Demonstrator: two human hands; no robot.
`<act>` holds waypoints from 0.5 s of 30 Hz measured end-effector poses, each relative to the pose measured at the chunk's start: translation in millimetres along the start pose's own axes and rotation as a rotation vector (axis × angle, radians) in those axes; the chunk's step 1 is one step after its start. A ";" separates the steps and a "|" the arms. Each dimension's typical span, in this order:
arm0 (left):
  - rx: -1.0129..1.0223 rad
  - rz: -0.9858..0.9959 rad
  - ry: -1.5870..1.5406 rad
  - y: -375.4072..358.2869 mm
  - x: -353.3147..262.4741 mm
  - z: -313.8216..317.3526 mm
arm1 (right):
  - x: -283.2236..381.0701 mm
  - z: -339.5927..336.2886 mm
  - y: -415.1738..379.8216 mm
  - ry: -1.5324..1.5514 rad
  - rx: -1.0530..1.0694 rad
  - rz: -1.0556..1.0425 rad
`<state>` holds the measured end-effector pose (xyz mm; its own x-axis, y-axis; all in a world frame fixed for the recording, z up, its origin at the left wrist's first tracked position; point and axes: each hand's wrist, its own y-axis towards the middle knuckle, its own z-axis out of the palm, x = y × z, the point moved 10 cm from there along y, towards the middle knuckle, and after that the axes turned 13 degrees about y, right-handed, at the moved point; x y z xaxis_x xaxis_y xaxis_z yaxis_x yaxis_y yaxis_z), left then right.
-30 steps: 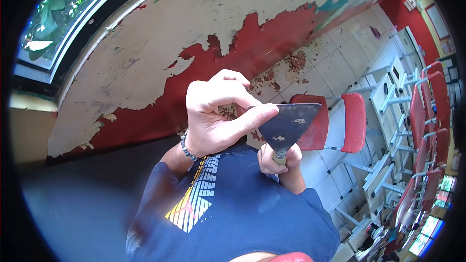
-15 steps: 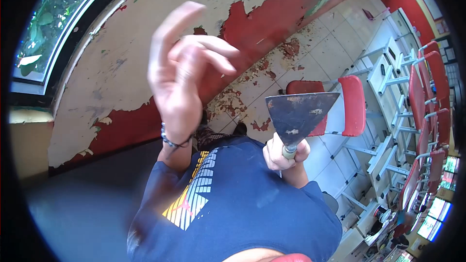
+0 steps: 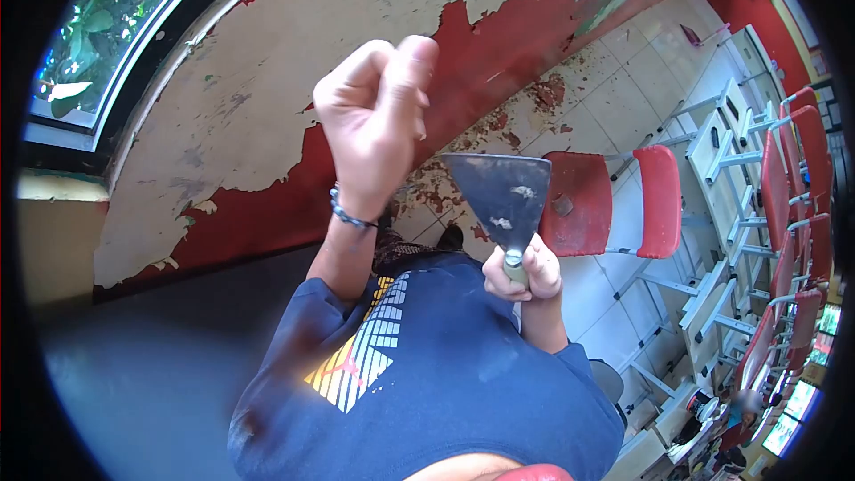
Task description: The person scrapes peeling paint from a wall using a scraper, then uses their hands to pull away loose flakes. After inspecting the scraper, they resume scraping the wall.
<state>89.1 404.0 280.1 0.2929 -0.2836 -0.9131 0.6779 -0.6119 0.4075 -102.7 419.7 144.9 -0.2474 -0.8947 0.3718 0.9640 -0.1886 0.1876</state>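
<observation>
My left hand (image 3: 374, 120) is raised in front of the wall at upper left, with a dark beaded bracelet (image 3: 349, 212) at the wrist. Its fingers are curled into a fist and nothing shows inside it. In my right hand (image 3: 525, 274), close to my chest, is a paint scraper (image 3: 501, 191). Its wide dark blade points up and away from me, with pale flecks on the metal, and my fingers wrap its light green handle (image 3: 514, 269). The blade touches nothing.
Peeling cream paint over red covers the wall (image 3: 267, 107) beside a window (image 3: 98, 36). Paint flakes (image 3: 543, 93) litter the tiled floor (image 3: 579, 125). A red chair (image 3: 579, 205) stands right of the scraper. More red chairs (image 3: 784, 178) and tables (image 3: 721, 147) crowd the right side.
My left hand has closed from loosely spread fingers into a fist and shifted right. The scraper has tilted and moved slightly left in my right hand.
</observation>
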 end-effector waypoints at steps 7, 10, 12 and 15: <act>0.766 0.230 0.174 -39.8 45.1 24.6 | -21.8 -22.3 5.7 0.075 -0.103 0.156; 0.154 0.012 0.061 -0.9 83.4 -50.5 | -38.7 -32.0 8.6 0.084 -0.072 0.253; -0.192 -0.086 0.092 12.2 102.0 -102.5 | -46.3 -33.9 9.3 0.054 0.030 0.296; -0.194 -0.189 0.300 1.9 128.4 -115.6 | -48.3 -67.5 20.2 0.045 -0.212 0.227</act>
<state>205.9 451.7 162.1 0.3154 0.0665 -0.9466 0.8449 -0.4739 0.2482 -64.7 431.7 69.4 -0.0235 -0.9399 0.3407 0.9941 -0.0579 -0.0913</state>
